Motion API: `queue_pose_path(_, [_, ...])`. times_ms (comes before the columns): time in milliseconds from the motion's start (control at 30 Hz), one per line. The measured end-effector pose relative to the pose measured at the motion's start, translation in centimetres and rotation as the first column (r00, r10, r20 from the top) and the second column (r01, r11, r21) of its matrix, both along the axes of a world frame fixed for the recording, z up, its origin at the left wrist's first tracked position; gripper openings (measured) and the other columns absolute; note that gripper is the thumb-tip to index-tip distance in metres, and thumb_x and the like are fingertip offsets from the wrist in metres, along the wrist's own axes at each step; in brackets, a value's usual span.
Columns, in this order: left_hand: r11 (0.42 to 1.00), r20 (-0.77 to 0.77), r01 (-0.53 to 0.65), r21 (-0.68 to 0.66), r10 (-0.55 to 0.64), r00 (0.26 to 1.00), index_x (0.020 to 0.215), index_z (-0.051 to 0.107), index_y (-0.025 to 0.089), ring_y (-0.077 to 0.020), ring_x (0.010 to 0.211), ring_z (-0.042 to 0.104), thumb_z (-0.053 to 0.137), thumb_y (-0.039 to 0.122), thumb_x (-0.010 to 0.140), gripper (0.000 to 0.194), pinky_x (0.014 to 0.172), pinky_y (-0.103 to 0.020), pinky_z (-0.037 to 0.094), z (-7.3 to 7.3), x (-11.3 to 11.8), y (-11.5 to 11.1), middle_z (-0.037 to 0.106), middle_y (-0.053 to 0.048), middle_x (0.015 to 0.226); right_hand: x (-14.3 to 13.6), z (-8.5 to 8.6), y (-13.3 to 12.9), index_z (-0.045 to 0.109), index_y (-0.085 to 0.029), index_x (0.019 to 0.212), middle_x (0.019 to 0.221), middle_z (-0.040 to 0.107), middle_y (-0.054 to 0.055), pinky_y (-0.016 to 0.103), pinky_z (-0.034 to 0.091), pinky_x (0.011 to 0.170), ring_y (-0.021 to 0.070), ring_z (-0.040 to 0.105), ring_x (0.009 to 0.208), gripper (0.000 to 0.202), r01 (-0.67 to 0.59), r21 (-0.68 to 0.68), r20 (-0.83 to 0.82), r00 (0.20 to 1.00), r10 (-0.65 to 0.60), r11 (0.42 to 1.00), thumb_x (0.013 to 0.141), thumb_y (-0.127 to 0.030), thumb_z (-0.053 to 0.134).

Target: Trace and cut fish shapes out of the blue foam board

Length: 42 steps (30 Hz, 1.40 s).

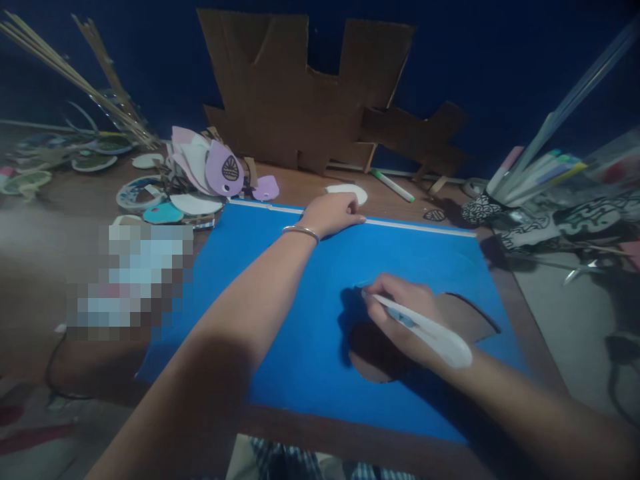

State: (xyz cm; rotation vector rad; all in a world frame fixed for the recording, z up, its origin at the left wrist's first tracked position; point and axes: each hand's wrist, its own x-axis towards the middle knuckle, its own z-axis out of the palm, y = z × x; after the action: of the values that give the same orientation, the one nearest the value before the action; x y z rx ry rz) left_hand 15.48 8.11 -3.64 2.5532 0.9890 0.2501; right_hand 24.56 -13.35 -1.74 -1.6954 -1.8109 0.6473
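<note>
A blue sheet with a pale strip along its far edge lies on the table. My left hand, with a silver bangle at the wrist, rests on that far edge, fingers bent and thumb stretched out to the right, apart from them. My right hand grips a white pen-shaped craft knife like a pen, its tip down at the sheet right of the middle. A brown rounded shape, which looks like a cut-out opening, shows under and beside this hand; the hand and its shadow hide part of it.
Brown cardboard stands against the dark wall. Purple and white paper fish shapes lie at the back left. A green-and-white marker and a white paper piece sit behind the sheet. Pens stand at the right, near scissors.
</note>
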Motion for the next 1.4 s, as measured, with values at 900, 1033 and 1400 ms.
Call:
queue_pose_path(900, [1.000, 0.007, 0.003, 0.021, -0.003, 1.000, 0.087, 0.058, 0.022, -0.0175, 0.073, 0.053, 0.054, 0.050, 0.075, 0.032, 0.060, -0.027, 0.033, -0.2, -0.1, 0.0, 0.062, -0.002, 0.084, 0.7, 1.1, 0.0, 0.049, -0.021, 0.075, 0.060, 0.057, 0.000, 0.025, 0.032, 0.045, 0.0121, 0.051, 0.048, 0.010, -0.085, -0.157, 0.047, 0.994, 0.094, 0.984, 0.082, -0.019, 0.043])
queue_pose_path(1033, [1.000, 0.003, 0.008, 0.017, -0.008, 1.000, 0.087, 0.058, 0.022, -0.0175, 0.074, 0.054, 0.054, 0.050, 0.075, 0.031, 0.060, -0.027, 0.034, -0.1, -0.1, 0.0, 0.063, -0.002, 0.085, 0.8, 1.2, 0.0, 0.050, -0.022, 0.074, 0.059, 0.057, 0.000, 0.026, 0.031, 0.044, 0.0125, 0.051, 0.047, 0.010, -0.088, -0.133, 0.041, 0.995, 0.095, 0.987, 0.081, -0.020, 0.043])
queue_pose_path(1400, [1.000, -0.009, 0.005, 0.027, -0.004, 1.000, 0.088, 0.059, 0.021, -0.0181, 0.076, 0.055, 0.054, 0.049, 0.076, 0.030, 0.060, -0.027, 0.035, 0.1, -0.1, -0.2, 0.064, -0.002, 0.089, 0.7, 0.9, -0.7, 0.055, -0.023, 0.072, 0.060, 0.059, 0.001, 0.027, 0.037, 0.045, 0.0154, 0.054, 0.049, 0.014, 0.048, -0.038, -0.104, 0.993, -0.052, 0.998, 0.082, -0.027, 0.046])
